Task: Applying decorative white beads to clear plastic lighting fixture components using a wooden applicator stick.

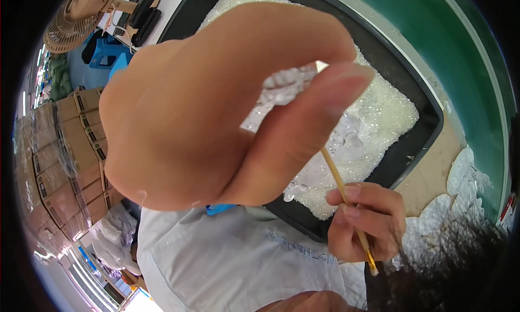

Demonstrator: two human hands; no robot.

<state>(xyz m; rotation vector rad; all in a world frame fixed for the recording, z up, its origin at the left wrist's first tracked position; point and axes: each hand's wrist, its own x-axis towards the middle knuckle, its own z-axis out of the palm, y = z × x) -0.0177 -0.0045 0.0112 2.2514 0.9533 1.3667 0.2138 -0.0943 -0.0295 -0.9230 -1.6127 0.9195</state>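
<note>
My left hand is raised close to the camera and fills much of the picture. Its thumb and forefinger tips press together in a pinch; a tiny pale bit shows by them, too small to name. My right hand, lower right, grips a thin paintbrush with a light wooden handle. The brush's bristle end points down toward me, while its other end goes behind my left thumb. Beyond both hands lies a black tray holding white glittery granules. Clear, shiny pieces rest on the granules, partly covered by my left hand.
Clear petal-like plastic pieces lie in a pile right of the tray, beside a green surface. Stacked cardboard boxes stand at the left. A fan and black objects are at the upper left.
</note>
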